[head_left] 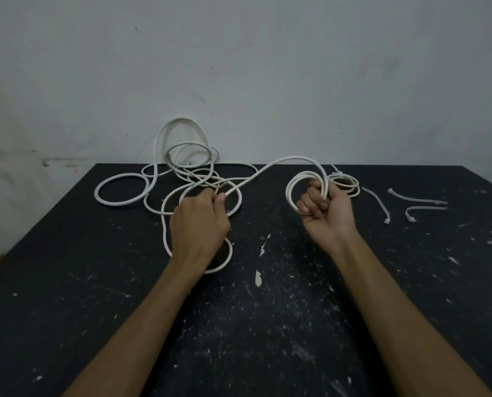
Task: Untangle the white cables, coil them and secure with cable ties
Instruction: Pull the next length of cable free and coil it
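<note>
Coil (306, 193): gripped in the closed right hand (326, 213), fingers wrapped round its loops to keep them gathered.
Feed: left hand (200, 222) pinches the running cable (270, 164), guiding slack from the tangle (187, 173).
Ties: three cable ties (416, 200) wait on the table (267, 310), beside a finished coil (345, 183).

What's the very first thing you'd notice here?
The big messy tangle of white cable at the far left of the black table, one loop standing up against the wall. Next, the right hand gripping a small coil, joined by a raised strand to the left hand. Three loose cable ties lie at far right.
</note>
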